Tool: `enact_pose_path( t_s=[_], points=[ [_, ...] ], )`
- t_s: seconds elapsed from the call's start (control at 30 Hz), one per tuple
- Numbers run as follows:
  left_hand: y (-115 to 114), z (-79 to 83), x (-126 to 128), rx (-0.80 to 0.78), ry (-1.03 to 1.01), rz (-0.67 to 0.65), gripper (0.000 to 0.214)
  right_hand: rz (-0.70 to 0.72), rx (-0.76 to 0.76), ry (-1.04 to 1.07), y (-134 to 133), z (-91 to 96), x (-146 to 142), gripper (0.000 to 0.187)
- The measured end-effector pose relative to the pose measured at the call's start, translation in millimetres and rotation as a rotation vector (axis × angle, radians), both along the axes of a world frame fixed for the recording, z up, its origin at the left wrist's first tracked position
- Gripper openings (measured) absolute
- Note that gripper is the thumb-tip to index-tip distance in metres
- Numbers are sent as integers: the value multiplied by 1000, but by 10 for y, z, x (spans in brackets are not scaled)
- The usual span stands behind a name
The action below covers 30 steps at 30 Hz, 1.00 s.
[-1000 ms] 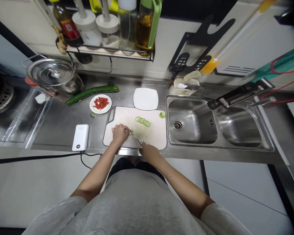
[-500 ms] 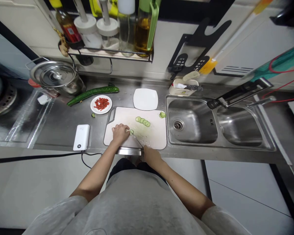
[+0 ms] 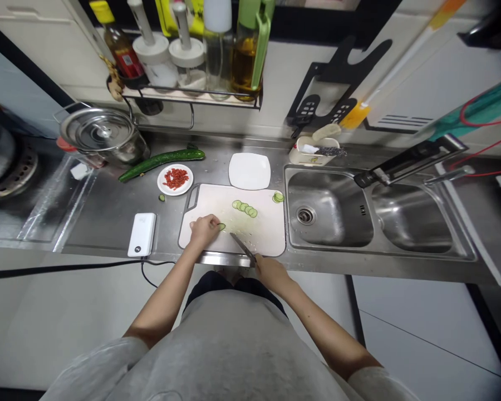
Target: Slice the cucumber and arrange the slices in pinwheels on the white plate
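Over the left part of the white cutting board (image 3: 217,195), my left hand (image 3: 204,229) pinches a small green cucumber piece (image 3: 221,226) at its fingertips. My right hand (image 3: 271,273) grips a knife (image 3: 242,245) by its handle near the board's front edge, blade pointing up and left, apart from the cucumber piece. A short row of cucumber slices (image 3: 244,209) lies overlapped on the board's middle. More cucumber slices (image 3: 278,197) are stacked at its upper right corner. Small bits are scattered around the blade.
Behind the board sit a white square plate (image 3: 249,171), a small plate of red pieces (image 3: 176,179) and a whole cucumber (image 3: 162,163). A white power bank (image 3: 142,234) lies left. The sink (image 3: 329,228) is right, a lidded pot (image 3: 108,136) at back left.
My right hand with the knife has moved right, away from my left hand. The cucumber piece at my left fingertips has turned and looks thinner from here.
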<state>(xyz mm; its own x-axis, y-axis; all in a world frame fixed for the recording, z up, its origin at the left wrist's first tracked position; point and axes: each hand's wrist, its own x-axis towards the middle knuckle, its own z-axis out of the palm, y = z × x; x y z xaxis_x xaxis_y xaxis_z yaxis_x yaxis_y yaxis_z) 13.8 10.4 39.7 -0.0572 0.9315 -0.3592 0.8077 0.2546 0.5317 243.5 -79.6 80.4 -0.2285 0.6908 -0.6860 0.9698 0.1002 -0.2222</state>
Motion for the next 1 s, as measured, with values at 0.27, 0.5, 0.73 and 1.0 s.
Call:
enact_pose_path(
  t_s=[0.27,0.5,0.73,1.0],
  points=[
    [-199,54,-518,-48,4,302,15,-5,4,15,8,-23,7,33],
    [-127,-56,-441,-50,-8,314,16,-21,-10,13,23,-37,11,32],
    [-123,-146,-401,68,195,253,16,-12,-8,9,22,-35,8,30],
    [-74,-67,-80,224,142,161,27,-129,96,0,10,61,178,28]
  ],
)
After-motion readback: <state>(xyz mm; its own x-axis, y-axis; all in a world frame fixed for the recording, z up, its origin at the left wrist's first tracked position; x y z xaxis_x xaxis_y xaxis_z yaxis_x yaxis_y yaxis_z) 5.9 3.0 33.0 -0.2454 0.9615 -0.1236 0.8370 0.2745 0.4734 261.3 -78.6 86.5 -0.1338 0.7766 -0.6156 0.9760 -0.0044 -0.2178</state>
